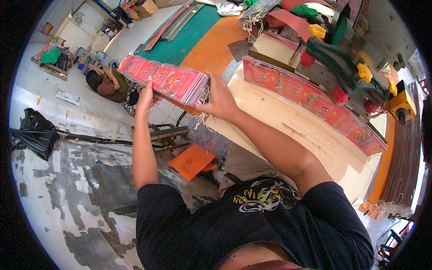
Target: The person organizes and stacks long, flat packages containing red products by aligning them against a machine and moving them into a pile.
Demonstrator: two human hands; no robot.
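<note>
Both my hands hold a long stack of red printed plastic sheets [177, 83] out over the left edge of the table. My left hand [146, 96] grips the near side, its thumb on top and its fingers curled beneath. At the right end, my right hand [219, 100] is closed round the stack, where many layered edges show. A long strip of similar red printed sheets [310, 103] lies on the cream board [279, 130], along the foot of a dark green machine [348, 63] with yellow knobs and red feet.
A yellow box with a black knob [402, 108] sits right of the machine. An orange sheet [191, 162] lies below the table edge. Another person [106, 84] is low on the floor at the left. A black plastic bag [33, 134] hangs at far left. White string [254, 24] tangles at the back.
</note>
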